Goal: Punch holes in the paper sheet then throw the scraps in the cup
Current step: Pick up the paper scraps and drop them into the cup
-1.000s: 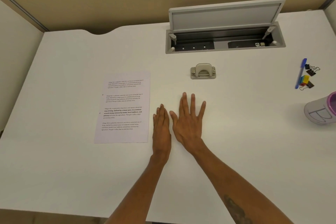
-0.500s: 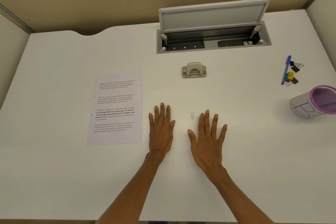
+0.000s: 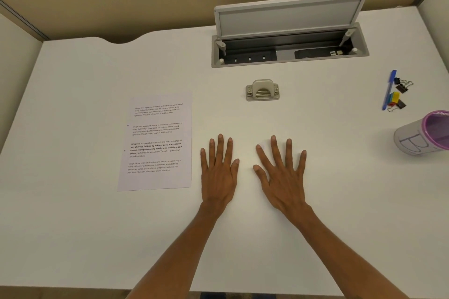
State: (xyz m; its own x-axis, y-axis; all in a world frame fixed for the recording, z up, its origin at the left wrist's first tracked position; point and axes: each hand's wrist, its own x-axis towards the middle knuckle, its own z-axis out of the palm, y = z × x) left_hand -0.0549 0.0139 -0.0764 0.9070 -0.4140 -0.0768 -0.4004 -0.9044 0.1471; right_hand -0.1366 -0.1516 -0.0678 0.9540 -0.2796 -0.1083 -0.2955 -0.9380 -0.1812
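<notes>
A person's left hand [image 3: 218, 172] and right hand [image 3: 281, 175] lie flat on a white desk [image 3: 73, 238], palms down, fingers spread and holding nothing, with a bare gap between them. The printed paper sheet [image 3: 156, 141] rests just beside the left hand, at its nine o'clock; small marks show along its left margin, too small to read as holes. The grey hole punch [image 3: 262, 90] sits at twelve o'clock from the hands, well apart from the sheet. The purple-rimmed cup [image 3: 422, 133], lying on its side, is at three o'clock near the desk's edge, below a blue pen [image 3: 388, 91] and binder clips [image 3: 402, 85]. The work appears not yet begun: doing it well likely means bringing punch and sheet together, seating the margin squarely in the slot, pressing firmly, then righting the cup before tipping scraps in.
</notes>
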